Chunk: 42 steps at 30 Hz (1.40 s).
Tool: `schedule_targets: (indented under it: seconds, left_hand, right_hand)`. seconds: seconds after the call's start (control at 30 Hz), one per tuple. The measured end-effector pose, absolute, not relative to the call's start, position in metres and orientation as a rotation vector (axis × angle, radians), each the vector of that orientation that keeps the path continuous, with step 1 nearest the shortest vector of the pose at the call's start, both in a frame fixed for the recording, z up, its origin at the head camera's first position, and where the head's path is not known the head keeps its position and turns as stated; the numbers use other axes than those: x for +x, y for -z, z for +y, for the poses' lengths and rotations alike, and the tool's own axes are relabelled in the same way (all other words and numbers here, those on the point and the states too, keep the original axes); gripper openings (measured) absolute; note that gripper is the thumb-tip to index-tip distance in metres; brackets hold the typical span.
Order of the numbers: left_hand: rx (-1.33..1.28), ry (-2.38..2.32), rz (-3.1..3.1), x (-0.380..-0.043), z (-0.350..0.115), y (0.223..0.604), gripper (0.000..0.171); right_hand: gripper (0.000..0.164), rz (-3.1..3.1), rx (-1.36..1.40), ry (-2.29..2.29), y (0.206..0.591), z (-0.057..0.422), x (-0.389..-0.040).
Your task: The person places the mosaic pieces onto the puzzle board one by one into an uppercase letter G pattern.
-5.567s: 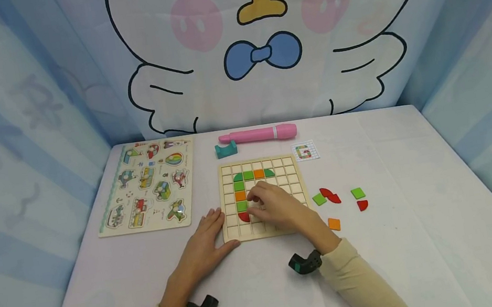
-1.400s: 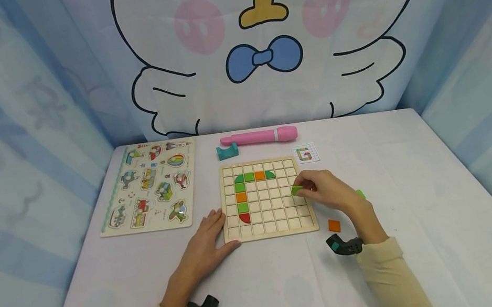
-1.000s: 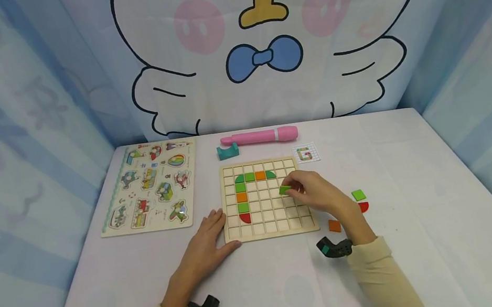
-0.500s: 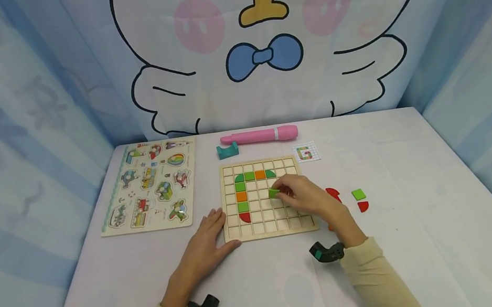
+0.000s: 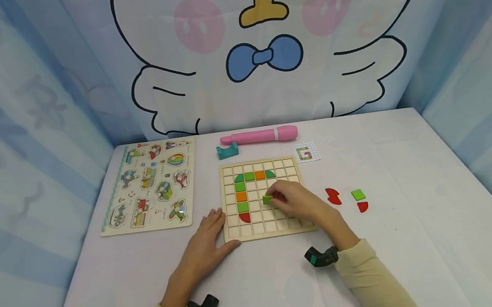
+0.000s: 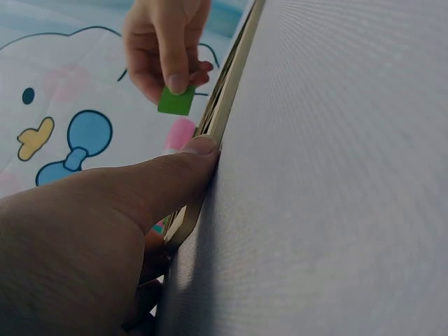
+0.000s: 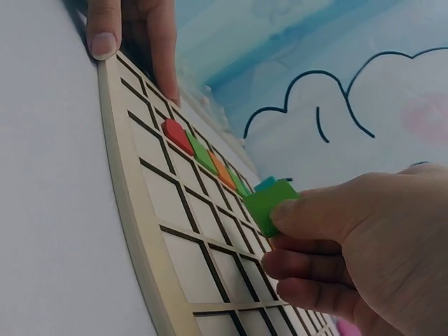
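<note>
In my head view, the right hand (image 5: 297, 200) pinches a green square tile (image 5: 267, 199) between thumb and fingers, just right of the middle of the frame, over the grid board (image 5: 257, 226); my left wrist view shows it lifted off the surface. The left hand (image 5: 202, 242), left of centre and apart from the other, lies with fingers extended along the board's left edge, thumb touching the near edge by the corner. On the board I count a row of four tiles (image 5: 260, 175), green, green, orange, green, with a column (image 5: 241, 196) running down from its left end: green, orange, green, then a rounded red. Right of centre lie two touching red pieces (image 5: 335, 200), and past them a loose green square (image 5: 358, 194) just above a red quarter-round (image 5: 363, 206). Near the board's upper right corner I see a small printed card (image 5: 306, 152); upper centre, a pink pen-shaped thing (image 5: 260, 136) beside a teal holder (image 5: 227, 150). A picture puzzle (image 5: 157, 218) occupies the left of the table (image 5: 432, 253).
</note>
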<state>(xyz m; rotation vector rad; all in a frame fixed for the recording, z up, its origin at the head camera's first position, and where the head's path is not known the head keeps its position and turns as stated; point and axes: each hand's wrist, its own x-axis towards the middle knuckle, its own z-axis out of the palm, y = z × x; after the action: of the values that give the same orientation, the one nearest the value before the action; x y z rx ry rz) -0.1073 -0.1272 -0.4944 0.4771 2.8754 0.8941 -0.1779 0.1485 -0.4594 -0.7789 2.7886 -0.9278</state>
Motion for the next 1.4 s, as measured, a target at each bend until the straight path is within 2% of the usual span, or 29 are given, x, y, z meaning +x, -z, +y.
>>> schedule_targets:
  seconds: [0.57, 1.4]
  left_hand:
    - [0.491, -0.895, 2.877, -0.109, -0.128, 0.497, 0.081]
    - [0.501, -0.883, 2.876, -0.109, -0.129, 0.497, 0.08]
  right_hand:
    - [0.017, 2.711, -0.768, 0.883, 0.463, 0.127, -0.168]
    - [0.015, 2.749, -0.914, 0.814, 0.474, 0.12, -0.165]
